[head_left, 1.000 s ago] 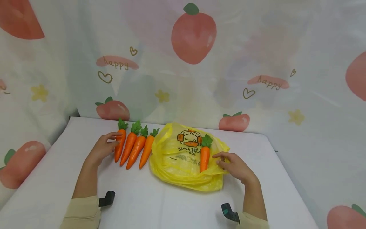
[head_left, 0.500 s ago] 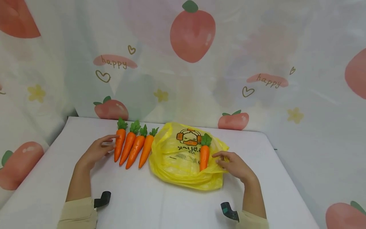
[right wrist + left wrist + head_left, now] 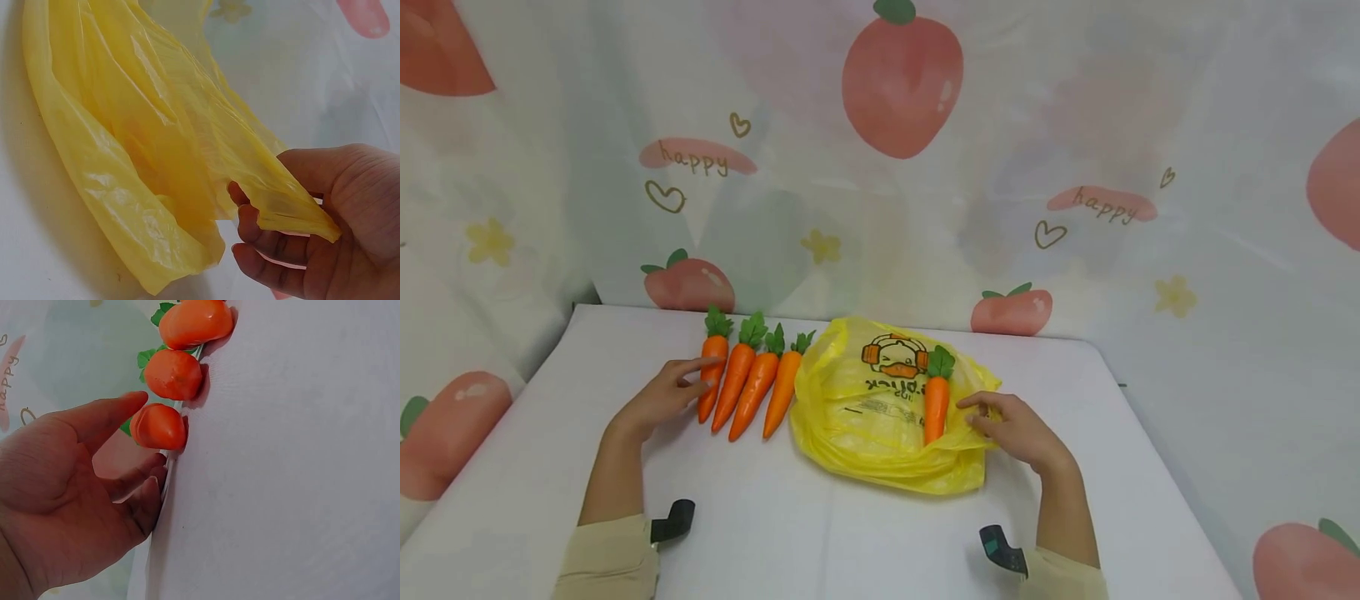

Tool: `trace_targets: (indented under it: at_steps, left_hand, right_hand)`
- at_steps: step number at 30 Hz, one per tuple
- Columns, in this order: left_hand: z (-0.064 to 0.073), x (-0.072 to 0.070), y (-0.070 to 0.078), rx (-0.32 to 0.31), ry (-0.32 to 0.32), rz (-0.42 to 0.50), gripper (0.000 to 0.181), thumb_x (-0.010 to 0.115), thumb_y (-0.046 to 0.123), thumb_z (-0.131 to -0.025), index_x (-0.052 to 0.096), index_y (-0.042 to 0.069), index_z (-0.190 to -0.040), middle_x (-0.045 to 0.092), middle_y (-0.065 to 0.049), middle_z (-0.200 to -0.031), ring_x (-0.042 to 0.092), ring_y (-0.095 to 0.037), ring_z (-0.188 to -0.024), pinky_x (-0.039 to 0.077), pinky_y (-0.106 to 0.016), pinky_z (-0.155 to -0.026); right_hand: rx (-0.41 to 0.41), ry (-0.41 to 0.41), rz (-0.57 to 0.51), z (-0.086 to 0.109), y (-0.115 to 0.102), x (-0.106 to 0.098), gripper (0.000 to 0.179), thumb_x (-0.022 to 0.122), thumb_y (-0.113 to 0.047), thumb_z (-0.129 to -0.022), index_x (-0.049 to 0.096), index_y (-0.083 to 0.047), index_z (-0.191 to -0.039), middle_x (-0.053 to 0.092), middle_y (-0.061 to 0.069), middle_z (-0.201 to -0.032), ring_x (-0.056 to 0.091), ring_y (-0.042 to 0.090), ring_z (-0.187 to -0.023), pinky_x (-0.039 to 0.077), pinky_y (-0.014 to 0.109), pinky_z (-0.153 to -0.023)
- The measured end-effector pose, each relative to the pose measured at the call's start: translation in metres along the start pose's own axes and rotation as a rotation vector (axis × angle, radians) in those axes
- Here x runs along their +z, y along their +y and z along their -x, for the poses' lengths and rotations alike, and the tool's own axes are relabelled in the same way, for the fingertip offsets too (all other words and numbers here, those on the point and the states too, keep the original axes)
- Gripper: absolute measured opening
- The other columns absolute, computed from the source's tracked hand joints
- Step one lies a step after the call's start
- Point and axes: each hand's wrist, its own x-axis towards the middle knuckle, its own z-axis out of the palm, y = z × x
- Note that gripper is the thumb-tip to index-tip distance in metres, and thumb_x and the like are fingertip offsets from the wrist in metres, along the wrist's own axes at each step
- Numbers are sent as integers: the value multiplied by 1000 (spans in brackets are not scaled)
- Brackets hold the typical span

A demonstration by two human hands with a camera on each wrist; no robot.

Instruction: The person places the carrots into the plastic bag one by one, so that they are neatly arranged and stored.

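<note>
Orange carrots (image 3: 754, 395) with green tops lie side by side on the white table. My left hand (image 3: 662, 400) is at the leftmost carrot (image 3: 706, 402). In the left wrist view, that carrot (image 3: 159, 427) sits between the spread fingers and thumb of the left hand (image 3: 81, 487), which are not closed round it. A yellow plastic bag (image 3: 857, 433) with a duck print lies right of the row, with one carrot (image 3: 936, 408) at its mouth, tip hidden by the rim. My right hand (image 3: 1018, 429) holds the bag's right edge; the wrist view shows the film (image 3: 281, 200) between thumb and curled fingers.
The white table (image 3: 760, 533) ends at a fruit-printed curtain (image 3: 887, 217) behind and at the sides. Black wrist devices (image 3: 673, 521) stick out from both sleeves, low over the table.
My left hand drew back slightly to the left from the leftmost carrot, then came in to it again. The right hand stays at the bag's edge. The carrots keep their places.
</note>
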Motion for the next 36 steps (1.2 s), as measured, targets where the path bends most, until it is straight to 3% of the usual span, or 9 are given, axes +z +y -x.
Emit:
trace_targets:
  at_steps: [4, 10, 17, 22, 28, 32, 36]
  left_hand:
    - [0, 1, -1, -1, 12, -7, 49, 54, 20, -106, 49, 8, -154, 30, -30, -149, 41, -49, -124, 46, -61, -97]
    - [-2, 2, -3, 38, 48, -4, 47, 59, 16, -104, 52, 4, -149, 42, -28, -147, 48, -45, -120, 52, -49, -92]
    - [-2, 2, -4, 6, 129, -26, 51, 69, 15, -99, 53, 6, -147, 47, -26, -144, 47, -44, -117, 52, -48, -90]
    - [-3, 1, -4, 6, 137, -27, 51, 63, 13, -101, 49, 6, -149, 42, -30, -147, 46, -46, -119, 50, -56, -94]
    - [-2, -1, -3, -8, 114, -22, 53, 51, 11, -103, 44, 6, -155, 39, -32, -150, 42, -49, -126, 42, -65, -101]
    - [-2, -1, -2, -5, 106, -22, 52, 47, 10, -102, 46, 4, -154, 42, -30, -147, 44, -47, -122, 43, -63, -101]
    - [-3, -1, -2, 12, 125, -31, 48, 53, 11, -102, 50, 6, -150, 46, -29, -141, 48, -45, -118, 50, -55, -93]
  right_hand:
    - [-1, 2, -4, 0, 0, 0, 24, 63, -16, -103, 73, -11, -125, 62, 13, -130, 47, 37, -124, 36, 63, -110]
    - [18, -4, -25, 2, 1, 2, 24, 63, -16, -103, 73, -10, -124, 62, 11, -124, 47, 36, -122, 38, 60, -107]
    - [13, -2, -11, 0, 1, 2, 24, 64, -16, -102, 73, -11, -124, 62, 9, -112, 48, 33, -117, 44, 55, -103]
    - [17, 1, -3, -1, 1, 1, 24, 64, -16, -102, 73, -11, -124, 62, 10, -117, 48, 34, -118, 43, 57, -104]
    - [-4, -4, 14, -2, -1, 1, 24, 63, -15, -102, 73, -11, -124, 58, 9, -104, 48, 33, -113, 45, 50, -98]
    - [-3, -4, 8, -2, 0, 1, 23, 63, -14, -102, 74, -10, -123, 59, 8, -106, 48, 32, -114, 45, 51, -99]
    - [-6, -8, -1, -2, 0, 1, 23, 63, -14, -103, 74, -10, -123, 62, 9, -114, 48, 34, -118, 42, 56, -104]
